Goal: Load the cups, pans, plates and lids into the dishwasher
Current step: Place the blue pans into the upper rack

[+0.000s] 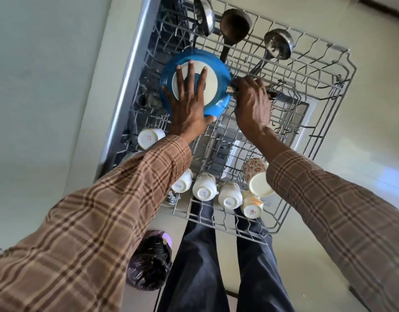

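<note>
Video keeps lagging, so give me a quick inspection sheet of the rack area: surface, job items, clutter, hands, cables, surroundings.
Surface: grey wire dishwasher rack pulled out, right half largely bare.
Job's things: blue pan upside down at the rack's left; upturned cups along the near edge, one more cup at the left; three ladles at the far end.
Clutter: dark bag on the floor by the legs.
Hands: left hand spread flat on the pan's base; right hand grips the pan's handle.
Cables: nothing seen.
Surroundings: pale floor; dishwasher body at the left.
</note>
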The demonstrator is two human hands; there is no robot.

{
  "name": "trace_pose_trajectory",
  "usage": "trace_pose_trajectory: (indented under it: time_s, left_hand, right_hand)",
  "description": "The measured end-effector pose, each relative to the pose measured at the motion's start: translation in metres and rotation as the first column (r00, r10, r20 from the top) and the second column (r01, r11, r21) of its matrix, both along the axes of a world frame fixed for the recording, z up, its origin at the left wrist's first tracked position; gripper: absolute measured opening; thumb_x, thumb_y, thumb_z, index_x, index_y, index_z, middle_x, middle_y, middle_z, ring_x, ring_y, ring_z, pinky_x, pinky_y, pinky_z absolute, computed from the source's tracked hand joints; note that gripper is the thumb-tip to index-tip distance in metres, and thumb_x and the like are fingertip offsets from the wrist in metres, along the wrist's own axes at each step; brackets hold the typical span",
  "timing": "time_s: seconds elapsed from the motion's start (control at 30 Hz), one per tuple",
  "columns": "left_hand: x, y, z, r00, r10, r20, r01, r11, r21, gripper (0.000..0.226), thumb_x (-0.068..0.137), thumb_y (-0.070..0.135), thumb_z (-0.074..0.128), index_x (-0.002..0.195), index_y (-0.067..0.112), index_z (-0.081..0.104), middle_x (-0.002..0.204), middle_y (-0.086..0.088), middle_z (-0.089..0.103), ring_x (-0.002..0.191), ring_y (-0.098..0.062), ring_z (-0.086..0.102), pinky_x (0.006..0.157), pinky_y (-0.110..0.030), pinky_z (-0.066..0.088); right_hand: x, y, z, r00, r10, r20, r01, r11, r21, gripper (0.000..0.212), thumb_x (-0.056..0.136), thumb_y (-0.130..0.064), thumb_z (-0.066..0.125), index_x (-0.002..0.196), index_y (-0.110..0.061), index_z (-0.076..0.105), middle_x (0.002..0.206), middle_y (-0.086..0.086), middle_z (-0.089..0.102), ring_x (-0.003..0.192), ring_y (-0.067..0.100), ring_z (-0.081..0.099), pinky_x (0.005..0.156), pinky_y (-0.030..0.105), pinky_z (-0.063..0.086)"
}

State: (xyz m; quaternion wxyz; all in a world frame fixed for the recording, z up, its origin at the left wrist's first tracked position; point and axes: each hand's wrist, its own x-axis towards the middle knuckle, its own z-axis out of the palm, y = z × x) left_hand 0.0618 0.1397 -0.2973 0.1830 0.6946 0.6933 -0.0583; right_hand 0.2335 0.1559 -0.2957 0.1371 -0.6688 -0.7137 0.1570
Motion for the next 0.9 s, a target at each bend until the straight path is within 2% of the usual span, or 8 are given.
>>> trace_pose_trajectory:
  time_s: [0.13, 0.23, 0.37, 0.47, 0.6, 0.73, 0.9]
  left_hand:
    - [-0.001, 0.002, 0.003, 0.999, -0.018, -0.027, 0.018, 1.0, -0.014, 0.132, 0.07, 0.057, 0.085, 0.164, 0.025, -0.002, 0.172, -0.01, -0.011, 0.157, -0.04, -0.007, 0.112, -0.081, 0.014]
    - [0.003, 0.004, 0.008, 0.999, 0.0, -0.043, -0.002, 0.998, -0.06, 0.131, 0.071, 0.054, 0.087, 0.165, 0.024, 0.0, 0.172, -0.01, -0.011, 0.157, -0.04, -0.007, 0.114, -0.079, 0.013]
    - [0.016, 0.007, 0.023, 0.998, 0.063, 0.005, -0.061, 0.99, -0.125, 0.118, 0.078, 0.046, 0.084, 0.164, 0.02, 0.007, 0.171, -0.013, -0.007, 0.156, -0.043, -0.004, 0.116, -0.075, 0.018]
    - [0.026, -0.001, 0.041, 0.984, 0.16, 0.075, -0.143, 0.97, -0.195, 0.102, 0.089, 0.036, 0.076, 0.163, 0.018, 0.008, 0.171, -0.016, -0.006, 0.157, -0.041, -0.005, 0.12, -0.07, 0.017]
    - [0.036, -0.031, 0.083, 0.986, 0.141, 0.093, -0.117, 0.967, -0.226, 0.092, 0.097, 0.033, 0.067, 0.163, 0.012, 0.005, 0.17, -0.02, -0.004, 0.156, -0.044, -0.002, 0.119, -0.066, 0.027]
    - [0.046, -0.056, 0.155, 0.989, 0.116, 0.092, -0.109, 0.991, -0.071, 0.087, 0.096, 0.033, 0.066, 0.162, 0.013, 0.014, 0.168, -0.018, 0.014, 0.155, -0.037, 0.015, 0.113, -0.059, 0.04]
    - [0.046, -0.076, 0.263, 0.984, 0.166, 0.064, -0.173, 0.975, 0.138, 0.076, 0.095, 0.028, 0.063, 0.159, 0.01, 0.026, 0.159, -0.015, 0.034, 0.146, -0.033, 0.034, 0.115, -0.049, 0.036]
  right_hand:
    - [0.001, -0.003, -0.008, 0.998, 0.035, -0.05, -0.034, 0.999, 0.016, 0.024, 0.099, -0.004, 0.054, 0.12, -0.011, 0.062, 0.116, 0.007, 0.067, 0.107, 0.026, 0.057, 0.095, 0.034, 0.044]
    - [0.003, -0.01, -0.007, 0.996, 0.069, -0.062, -0.072, 0.996, -0.045, 0.048, 0.091, 0.009, 0.048, 0.135, -0.011, 0.052, 0.13, 0.007, 0.059, 0.116, 0.025, 0.052, 0.103, 0.03, 0.039]
    - [0.009, -0.029, 0.013, 0.987, 0.16, -0.032, -0.163, 0.978, -0.132, 0.071, 0.083, 0.012, 0.042, 0.152, -0.003, 0.032, 0.15, 0.016, 0.042, 0.128, 0.031, 0.046, 0.108, 0.039, 0.045]
    - [0.02, -0.039, 0.033, 0.978, 0.207, 0.011, -0.202, 0.966, -0.159, 0.076, 0.078, 0.012, 0.049, 0.151, -0.001, 0.031, 0.15, 0.018, 0.041, 0.126, 0.033, 0.046, 0.105, 0.043, 0.047]
    - [0.025, -0.044, 0.078, 0.963, 0.269, 0.031, -0.261, 0.954, -0.15, 0.076, 0.074, 0.012, 0.052, 0.147, -0.002, 0.036, 0.143, 0.015, 0.044, 0.12, 0.031, 0.046, 0.098, 0.04, 0.049]
    - [0.017, -0.038, 0.141, 0.931, 0.365, 0.005, -0.362, 0.926, -0.104, 0.068, 0.077, 0.003, 0.055, 0.143, -0.008, 0.039, 0.139, 0.012, 0.046, 0.122, 0.032, 0.044, 0.096, 0.048, 0.049]
    - [-0.009, -0.026, 0.244, 0.876, 0.481, 0.005, -0.481, 0.876, -0.009, 0.059, 0.076, -0.005, 0.056, 0.134, -0.011, 0.045, 0.135, 0.011, 0.045, 0.119, 0.036, 0.044, 0.09, 0.052, 0.048]
